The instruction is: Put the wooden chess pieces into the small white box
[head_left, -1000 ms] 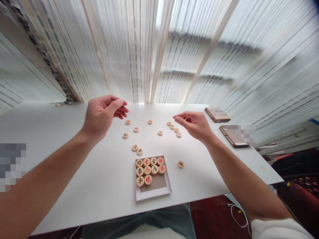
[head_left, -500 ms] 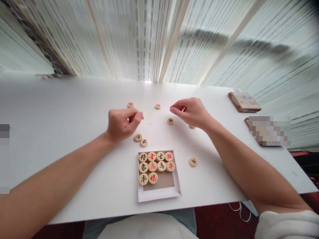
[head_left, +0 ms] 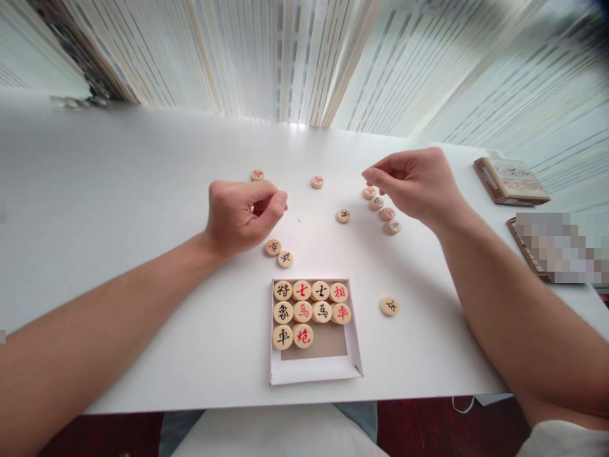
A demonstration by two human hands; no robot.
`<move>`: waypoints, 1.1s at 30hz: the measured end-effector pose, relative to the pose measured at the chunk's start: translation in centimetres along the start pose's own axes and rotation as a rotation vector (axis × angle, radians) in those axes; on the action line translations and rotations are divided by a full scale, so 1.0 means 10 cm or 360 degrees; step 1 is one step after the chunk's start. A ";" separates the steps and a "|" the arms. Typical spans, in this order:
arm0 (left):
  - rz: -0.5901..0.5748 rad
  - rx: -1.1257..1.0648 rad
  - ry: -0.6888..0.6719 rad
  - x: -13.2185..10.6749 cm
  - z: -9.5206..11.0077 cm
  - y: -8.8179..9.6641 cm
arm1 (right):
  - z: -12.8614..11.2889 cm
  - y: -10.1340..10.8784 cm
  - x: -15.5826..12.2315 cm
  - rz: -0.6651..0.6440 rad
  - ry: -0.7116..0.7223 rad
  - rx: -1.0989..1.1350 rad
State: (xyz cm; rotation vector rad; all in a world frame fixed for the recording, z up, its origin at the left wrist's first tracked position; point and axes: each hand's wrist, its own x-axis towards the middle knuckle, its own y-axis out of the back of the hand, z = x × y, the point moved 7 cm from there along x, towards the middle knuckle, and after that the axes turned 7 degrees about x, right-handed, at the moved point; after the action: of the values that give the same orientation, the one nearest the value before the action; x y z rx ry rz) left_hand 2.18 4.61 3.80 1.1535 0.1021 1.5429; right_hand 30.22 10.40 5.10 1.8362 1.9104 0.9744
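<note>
On your one table (head_left: 157, 190) you have one open tray (head_left: 316, 369), with ten round pieces (head_left: 303, 336) on view in it: five red-marked, five black-marked. Outside it you can count ten loose pieces (head_left: 389, 306), four red and six black, though your left hand (head_left: 245, 214) may hide more. To your right are two boxes (head_left: 516, 181).

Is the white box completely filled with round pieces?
No, the white box has bare space beside the red-marked piece in its nearest row.

A white top (head_left: 276, 435) with white right sleeve (head_left: 566, 439); grey-green trousers (head_left: 183, 431); bare forearms (head_left: 137, 308) and hands (head_left: 250, 216).
</note>
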 end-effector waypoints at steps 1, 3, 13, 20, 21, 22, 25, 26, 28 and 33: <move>0.0002 -0.0011 -0.0010 0.00 0.01 0.00 | 0.00 0.01 0.00 0.0001 0.0002 -0.0014; 0.0026 -0.0041 -0.0059 0.01 0.03 0.01 | -0.01 0.03 0.01 0.0031 0.0018 -0.0042; 0.0167 -0.0708 0.0349 0.03 -0.27 0.06 | 0.04 0.16 0.07 0.0136 -0.0039 -0.0003; 0.0238 -0.0968 0.0684 0.04 -0.44 0.04 | 0.02 0.07 0.05 -0.0008 -0.0054 -0.0160; 0.0249 -0.0981 0.0698 0.04 -0.44 0.05 | 0.03 0.10 0.05 0.0008 -0.0065 -0.0211; 0.0257 -0.0987 0.0711 0.05 -0.45 0.06 | 0.05 0.13 0.06 0.0022 -0.0086 -0.0258; 0.0273 -0.0992 0.0731 0.05 -0.46 0.06 | 0.14 0.22 0.08 -0.0062 -0.0184 -0.0348; 0.0274 -0.0997 0.0726 0.06 -0.46 0.06 | 0.17 0.24 0.08 -0.0130 -0.0213 -0.0369; 0.0279 -0.1002 0.0714 0.06 -0.46 0.06 | 0.22 0.24 0.06 -0.0284 -0.0254 -0.0395; 0.0266 -0.0975 0.0701 0.07 -0.46 0.05 | 0.26 0.09 -0.01 -0.0538 -0.0300 -0.0441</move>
State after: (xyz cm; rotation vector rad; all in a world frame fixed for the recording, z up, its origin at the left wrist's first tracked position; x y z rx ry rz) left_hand -1.27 7.31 2.18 0.3395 -0.1702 1.7855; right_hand 32.56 10.94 3.79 1.3452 1.7909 0.8663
